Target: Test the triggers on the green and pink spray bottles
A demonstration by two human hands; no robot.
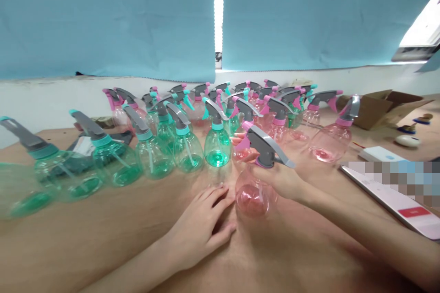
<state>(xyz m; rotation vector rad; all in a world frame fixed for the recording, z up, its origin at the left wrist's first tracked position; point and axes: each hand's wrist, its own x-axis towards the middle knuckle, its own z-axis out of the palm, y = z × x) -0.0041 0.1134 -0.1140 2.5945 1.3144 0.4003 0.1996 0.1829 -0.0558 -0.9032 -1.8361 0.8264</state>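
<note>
In the middle of the table a pink spray bottle [256,194] stands upright, its grey head and pink trigger facing away to the left. My right hand [278,178] is at its neck, mostly behind it. The fingers stretch out past the trigger, spread apart; the thumb is hidden, and I cannot tell how firmly the hand touches the bottle. My left hand [201,219] lies open on the tabletop, left of that bottle, with nothing in it. Just beyond it stands a green spray bottle [217,146] with a turquoise collar.
Several green spray bottles [125,162] line the left side. More pink and green ones crowd the back, and another pink bottle [330,142] stands right. Farther right are a cardboard box [374,110], a white mouse [407,140], a small white box [380,155] and a phone [381,192].
</note>
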